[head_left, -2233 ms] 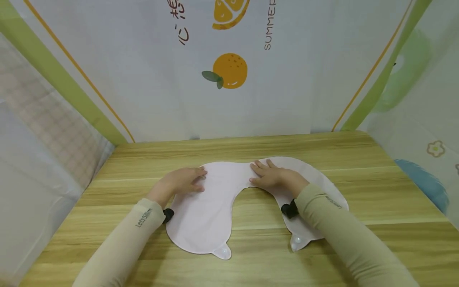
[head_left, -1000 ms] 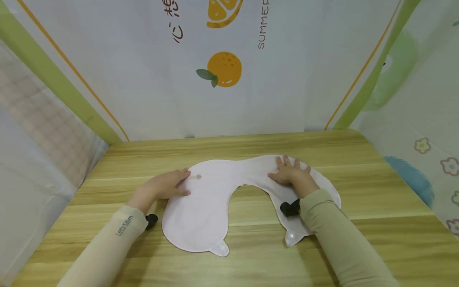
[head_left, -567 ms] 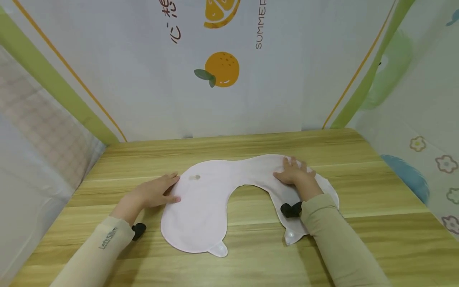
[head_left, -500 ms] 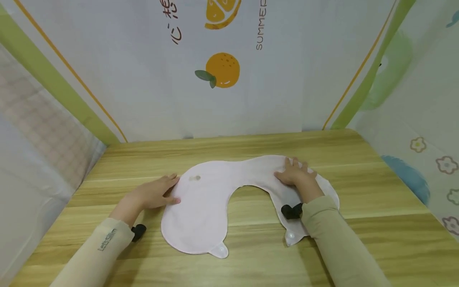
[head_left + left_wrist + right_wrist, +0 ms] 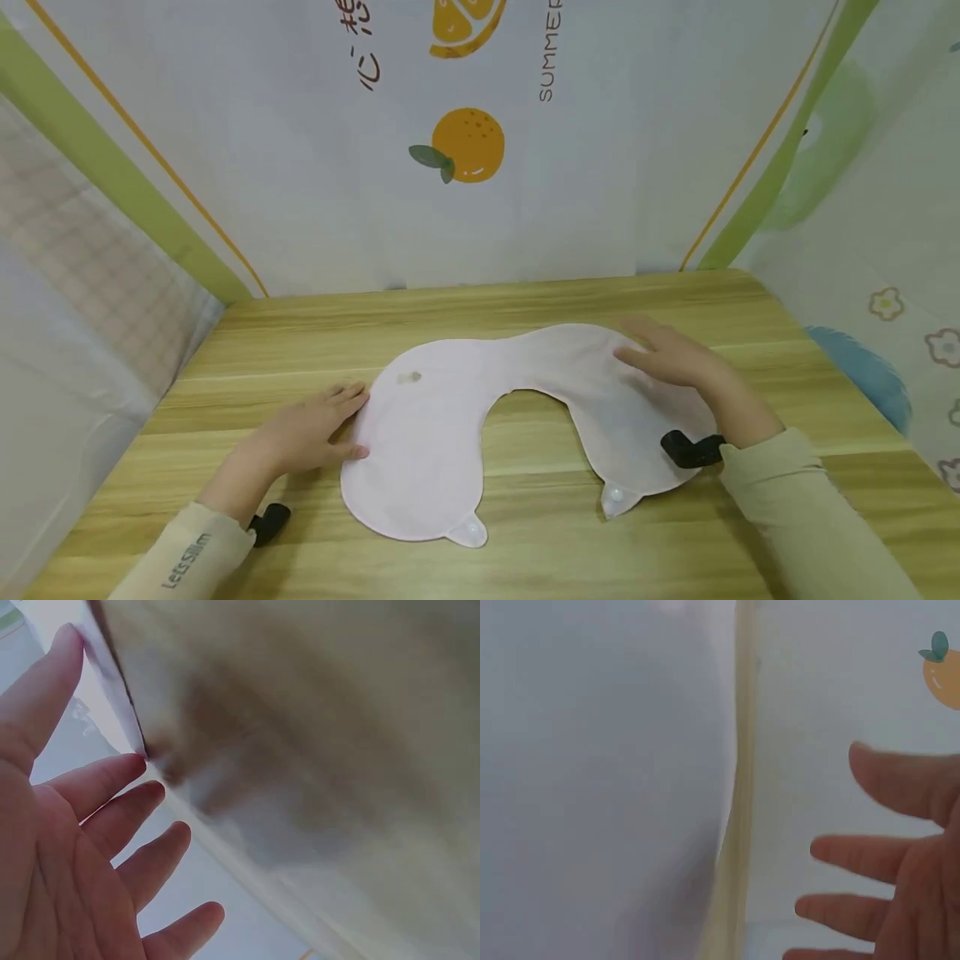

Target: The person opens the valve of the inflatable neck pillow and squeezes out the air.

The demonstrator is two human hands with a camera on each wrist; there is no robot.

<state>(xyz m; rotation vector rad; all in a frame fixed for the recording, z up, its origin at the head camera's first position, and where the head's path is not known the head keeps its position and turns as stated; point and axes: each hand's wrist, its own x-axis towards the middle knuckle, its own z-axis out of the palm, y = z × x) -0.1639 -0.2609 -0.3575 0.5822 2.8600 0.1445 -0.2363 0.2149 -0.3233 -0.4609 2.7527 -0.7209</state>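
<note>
A pale pink, U-shaped inflatable neck pillow point(image 5: 420, 450) lies flat on the table, its opening toward me. Near its upper left edge shows a small translucent valve point(image 5: 408, 377). Each end carries a snap tab, a left tab point(image 5: 470, 531) and a right tab point(image 5: 617, 498). My left hand point(image 5: 307, 429) is at the left edge, fingers extended, thumb and fingertips right at the border. In the left wrist view the pillow's edge point(image 5: 112, 682) meets the thumb and index fingertip. My right hand point(image 5: 675, 354) is spread over the right lobe, covering part of its outer edge.
The wood-grain table point(image 5: 525, 567) reaches back to a white curtain point(image 5: 585, 208) printed with oranges. Patterned cloth point(image 5: 900, 250) hangs on the right, and a checked cloth point(image 5: 97, 242) on the left. A black wrist camera point(image 5: 686, 450) overlaps the right lobe.
My left hand has slid left off the pillow's upper left, uncovering the valve. My right hand has moved from the pillow's middle to the right lobe's outer edge and turned, its fingers lifting.
</note>
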